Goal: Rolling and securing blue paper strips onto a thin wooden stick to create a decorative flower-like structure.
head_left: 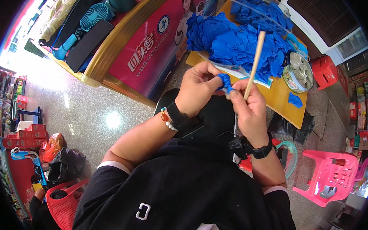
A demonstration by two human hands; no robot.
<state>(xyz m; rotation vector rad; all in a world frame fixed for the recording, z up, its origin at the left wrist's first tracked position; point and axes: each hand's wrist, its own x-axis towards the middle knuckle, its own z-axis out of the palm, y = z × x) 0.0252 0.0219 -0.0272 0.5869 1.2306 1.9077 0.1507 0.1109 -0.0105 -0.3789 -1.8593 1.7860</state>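
Over my lap, at the front of a yellow table (285,103), my left hand (197,89) pinches a small crumpled blue piece (224,80) between closed fingers. My right hand (250,111) grips the other end of that piece with thumb and fingertips, and also holds an upright pale wooden stick (254,63). A large pile of blue petal-like pieces (234,43) lies just beyond my hands, with more in a clear container (262,13) behind. A round tin (292,78) with crumpled grey contents stands at the right, near a loose blue piece (294,100).
A counter (139,55) bears a turquoise fan (94,16). A white appliance (320,16) and red crates (325,71) stand at upper right, pink chairs (326,174) at lower right. A red chair (62,206), bags (66,165) and a dark-clad person (46,218) are at lower left.
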